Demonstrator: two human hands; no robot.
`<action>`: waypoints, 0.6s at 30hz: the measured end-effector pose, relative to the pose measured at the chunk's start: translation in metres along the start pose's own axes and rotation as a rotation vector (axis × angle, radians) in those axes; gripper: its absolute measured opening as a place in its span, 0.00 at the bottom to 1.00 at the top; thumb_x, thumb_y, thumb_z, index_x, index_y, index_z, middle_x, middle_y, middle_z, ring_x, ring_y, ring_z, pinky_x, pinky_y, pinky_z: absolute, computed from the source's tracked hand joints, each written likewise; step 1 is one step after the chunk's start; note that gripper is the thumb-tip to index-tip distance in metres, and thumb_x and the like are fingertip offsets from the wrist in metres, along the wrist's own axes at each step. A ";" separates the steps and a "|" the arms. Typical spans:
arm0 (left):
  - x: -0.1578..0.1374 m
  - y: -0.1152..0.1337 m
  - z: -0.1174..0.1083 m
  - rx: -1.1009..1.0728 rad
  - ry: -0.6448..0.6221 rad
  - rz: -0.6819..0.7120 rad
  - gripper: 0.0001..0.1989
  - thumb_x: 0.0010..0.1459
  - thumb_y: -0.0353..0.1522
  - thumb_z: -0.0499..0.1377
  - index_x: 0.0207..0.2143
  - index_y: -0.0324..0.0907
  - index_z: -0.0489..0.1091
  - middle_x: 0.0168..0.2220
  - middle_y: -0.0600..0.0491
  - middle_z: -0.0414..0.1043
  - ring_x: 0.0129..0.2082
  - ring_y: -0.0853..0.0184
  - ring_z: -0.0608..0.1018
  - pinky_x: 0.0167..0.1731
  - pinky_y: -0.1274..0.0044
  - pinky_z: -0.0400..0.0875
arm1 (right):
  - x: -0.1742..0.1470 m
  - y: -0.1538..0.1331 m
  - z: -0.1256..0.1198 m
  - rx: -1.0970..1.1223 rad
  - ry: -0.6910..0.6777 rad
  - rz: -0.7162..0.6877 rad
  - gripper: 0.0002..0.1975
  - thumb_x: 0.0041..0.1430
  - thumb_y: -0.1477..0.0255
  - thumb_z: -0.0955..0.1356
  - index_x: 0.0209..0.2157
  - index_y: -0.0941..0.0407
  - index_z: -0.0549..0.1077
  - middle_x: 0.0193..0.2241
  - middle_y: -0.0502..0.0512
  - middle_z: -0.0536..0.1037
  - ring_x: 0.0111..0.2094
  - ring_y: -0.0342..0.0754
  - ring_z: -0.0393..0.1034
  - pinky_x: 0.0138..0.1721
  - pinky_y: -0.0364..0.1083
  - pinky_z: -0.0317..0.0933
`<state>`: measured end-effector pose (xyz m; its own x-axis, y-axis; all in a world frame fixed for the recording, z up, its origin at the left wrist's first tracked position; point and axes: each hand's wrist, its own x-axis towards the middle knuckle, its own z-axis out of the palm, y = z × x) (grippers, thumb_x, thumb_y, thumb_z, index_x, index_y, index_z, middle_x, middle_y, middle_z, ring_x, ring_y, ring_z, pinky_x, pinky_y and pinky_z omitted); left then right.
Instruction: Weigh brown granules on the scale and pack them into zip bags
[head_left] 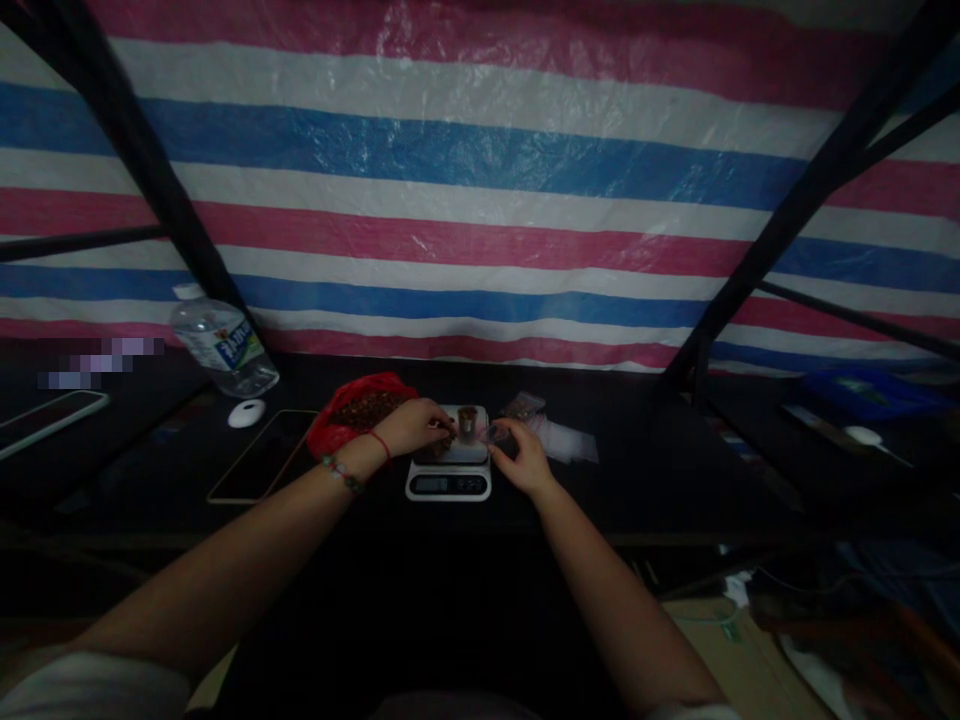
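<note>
A white digital kitchen scale (448,487) sits on the black table in front of me. On its pan stands a small clear cup (466,428) with brown bits in it. My left hand (416,428) is over the pan's left side, its fingertips pinched on small brown pieces (448,432). At the pan's right edge, the curved fingers of my right hand (526,462) hold a see-through plastic piece (497,433); its exact kind is unclear in the dim light. Left of the scale lies an open red plastic bag (330,432) filled with small brown pieces.
Small clear plastic bags (570,442) lie right of the scale. To the left are a phone (262,455), a white mouse (247,413) and a large plastic bottle (225,340). Another phone (56,420) is at far left. Dark metal posts (739,270) flank the striped sheet behind.
</note>
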<state>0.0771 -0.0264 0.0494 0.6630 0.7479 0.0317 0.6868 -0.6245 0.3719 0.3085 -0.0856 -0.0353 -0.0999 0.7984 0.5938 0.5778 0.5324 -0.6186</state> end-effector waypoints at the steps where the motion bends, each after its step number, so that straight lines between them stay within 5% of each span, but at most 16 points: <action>1: 0.001 0.001 0.003 0.000 -0.006 0.013 0.12 0.54 0.34 0.56 0.37 0.45 0.78 0.34 0.52 0.77 0.34 0.66 0.76 0.34 0.80 0.66 | 0.000 0.000 0.000 -0.001 -0.003 0.004 0.18 0.51 0.70 0.68 0.46 0.54 0.69 0.42 0.58 0.75 0.44 0.52 0.69 0.47 0.53 0.63; 8: 0.002 -0.004 0.014 0.005 0.036 0.045 0.11 0.56 0.34 0.55 0.34 0.44 0.77 0.34 0.51 0.76 0.36 0.65 0.75 0.37 0.79 0.66 | -0.001 0.001 0.000 -0.002 0.004 0.006 0.18 0.51 0.68 0.68 0.46 0.54 0.69 0.42 0.58 0.74 0.44 0.53 0.69 0.47 0.53 0.63; 18: -0.034 -0.011 -0.001 -0.066 0.302 0.034 0.15 0.61 0.37 0.51 0.35 0.40 0.75 0.36 0.48 0.74 0.39 0.64 0.74 0.42 0.74 0.67 | -0.001 0.002 -0.001 -0.014 0.015 -0.005 0.18 0.51 0.69 0.68 0.45 0.54 0.69 0.41 0.57 0.74 0.43 0.53 0.68 0.47 0.54 0.63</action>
<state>0.0467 -0.0449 0.0447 0.5602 0.7659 0.3156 0.6381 -0.6420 0.4250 0.3102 -0.0854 -0.0363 -0.0911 0.7915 0.6043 0.5890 0.5321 -0.6082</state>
